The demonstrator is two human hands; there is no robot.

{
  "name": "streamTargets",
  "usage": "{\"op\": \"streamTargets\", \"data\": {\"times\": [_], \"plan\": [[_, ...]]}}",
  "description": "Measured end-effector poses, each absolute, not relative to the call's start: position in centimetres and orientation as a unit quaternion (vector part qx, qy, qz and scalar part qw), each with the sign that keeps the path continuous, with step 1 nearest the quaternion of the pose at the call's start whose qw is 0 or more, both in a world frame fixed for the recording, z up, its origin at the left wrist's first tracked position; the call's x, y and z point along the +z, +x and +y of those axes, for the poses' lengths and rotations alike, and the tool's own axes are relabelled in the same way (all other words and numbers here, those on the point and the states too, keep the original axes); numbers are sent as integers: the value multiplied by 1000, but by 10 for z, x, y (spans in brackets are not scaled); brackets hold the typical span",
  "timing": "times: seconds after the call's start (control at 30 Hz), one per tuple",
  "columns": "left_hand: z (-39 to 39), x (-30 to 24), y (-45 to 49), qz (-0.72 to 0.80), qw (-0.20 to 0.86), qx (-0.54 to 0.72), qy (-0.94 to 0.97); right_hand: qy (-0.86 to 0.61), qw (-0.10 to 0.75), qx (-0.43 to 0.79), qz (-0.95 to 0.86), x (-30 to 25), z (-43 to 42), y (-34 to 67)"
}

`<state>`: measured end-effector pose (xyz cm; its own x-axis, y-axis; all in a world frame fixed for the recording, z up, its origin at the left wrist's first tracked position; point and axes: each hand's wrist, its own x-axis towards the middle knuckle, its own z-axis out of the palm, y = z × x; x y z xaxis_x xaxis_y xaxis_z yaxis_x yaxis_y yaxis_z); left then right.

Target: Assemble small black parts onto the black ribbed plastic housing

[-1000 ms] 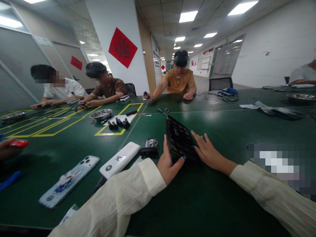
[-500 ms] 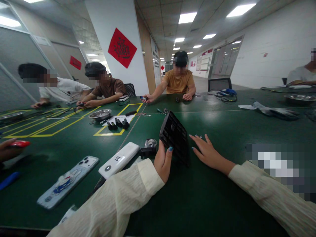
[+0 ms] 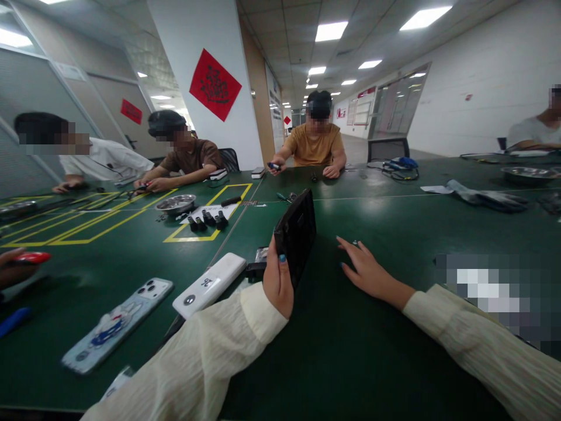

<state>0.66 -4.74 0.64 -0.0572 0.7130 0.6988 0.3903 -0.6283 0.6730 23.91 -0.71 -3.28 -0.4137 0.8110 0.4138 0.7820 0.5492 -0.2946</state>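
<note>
My left hand [image 3: 279, 279] grips a flat black rectangular case or tray [image 3: 301, 231] by its near left edge, thumb on the side facing me. The piece is held upright and turned nearly edge-on; what it is exactly I cannot tell. My right hand [image 3: 372, 272] rests low over the table to the right of it, fingers spread and holding nothing. Just left of my left hand lies a small black part [image 3: 256, 271]. A white device marked 26 [image 3: 209, 285] and a phone in a patterned case [image 3: 117, 326] lie further left.
On the green table [image 3: 350, 351] stand a metal bowl [image 3: 176, 204] and several black cylindrical parts [image 3: 209, 220]. Pliers [image 3: 287, 197] lie beyond the black piece. Opposite sits a person in a tan shirt [image 3: 316, 145]. Gloves [image 3: 486, 197] and cables [image 3: 398, 168] lie right.
The black piece in my left hand has turned more edge-on and shifted slightly left. My right hand has stayed in place. The person opposite has drawn their outstretched arm back.
</note>
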Motion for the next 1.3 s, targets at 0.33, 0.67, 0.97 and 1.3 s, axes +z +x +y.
{"op": "streamTargets", "data": {"times": [0.33,0.67,0.97,1.3], "plan": [[-40,4,-7,404,54,541,736,-517,382,45,-765,-29,-5,237],[-48,9,1,183,-64,358,913,-538,466,-35,-702,-28,19,266],[-48,2,5,73,-143,284,945,-544,465,-22,-699,-27,17,263],[-53,-3,9,72,-147,289,943,-514,438,6,-737,-24,9,254]]}}
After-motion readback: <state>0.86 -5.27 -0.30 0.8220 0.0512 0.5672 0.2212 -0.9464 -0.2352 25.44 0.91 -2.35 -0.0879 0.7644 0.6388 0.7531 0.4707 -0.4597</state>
